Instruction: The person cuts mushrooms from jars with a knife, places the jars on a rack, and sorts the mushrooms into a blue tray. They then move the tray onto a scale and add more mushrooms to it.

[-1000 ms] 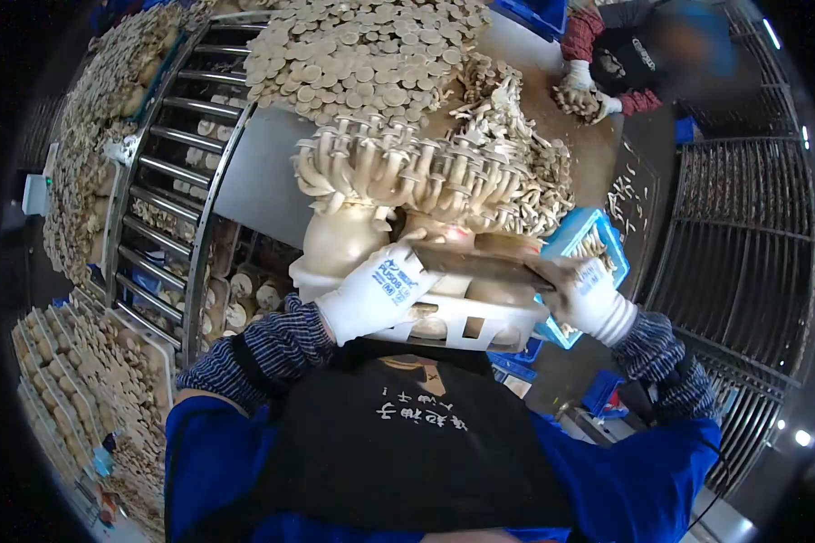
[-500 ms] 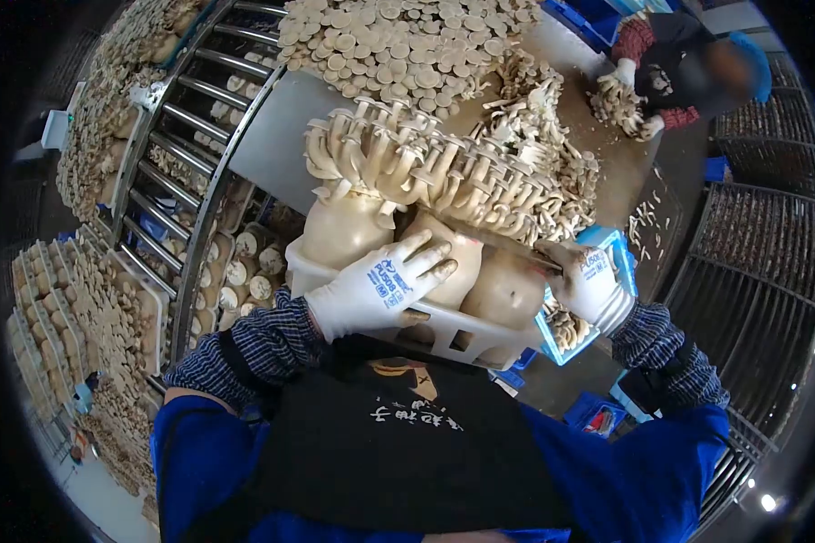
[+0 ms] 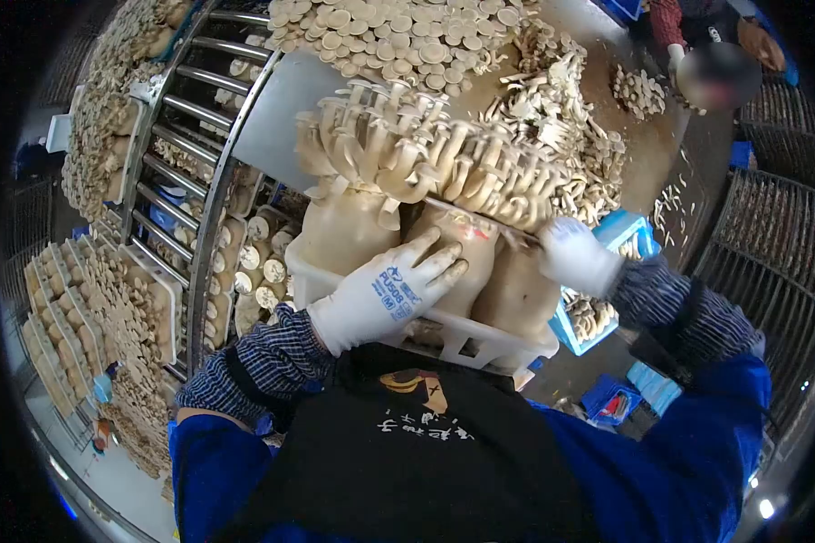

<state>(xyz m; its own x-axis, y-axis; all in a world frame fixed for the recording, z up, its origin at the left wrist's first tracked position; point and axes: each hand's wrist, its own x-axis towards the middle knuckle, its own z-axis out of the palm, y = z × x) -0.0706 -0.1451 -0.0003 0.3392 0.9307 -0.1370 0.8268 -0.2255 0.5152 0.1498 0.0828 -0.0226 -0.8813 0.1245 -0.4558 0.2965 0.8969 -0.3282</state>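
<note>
My left hand [image 3: 385,294], in a white glove, lies with fingers spread against the middle one of three pale, rounded mushroom grow bags [image 3: 466,258]. My right hand [image 3: 575,258], gloved and blurred, is closed on a knife [image 3: 489,223]; its handle is hidden in the fist. The thin blade lies across the top of the middle bag, at the base of the clustered mushrooms [image 3: 503,176]. On the left bag [image 3: 344,231], a clump of mushrooms [image 3: 362,145] stands upright. The bags sit in a white plastic crate [image 3: 493,341].
Many mushroom caps [image 3: 398,41] and a heap of loose mushrooms [image 3: 557,109] cover the table beyond. Blue baskets [image 3: 580,339] stand at the right. A roller conveyor [image 3: 186,149] runs along the left. A co-worker [image 3: 688,54] is at the far right, near a mushroom bunch [image 3: 638,93].
My right hand and the knife have shifted slightly up along the mushroom bases. The left hand stays on the bag. The co-worker has leaned over, and their mushroom bunch now lies on the table.
</note>
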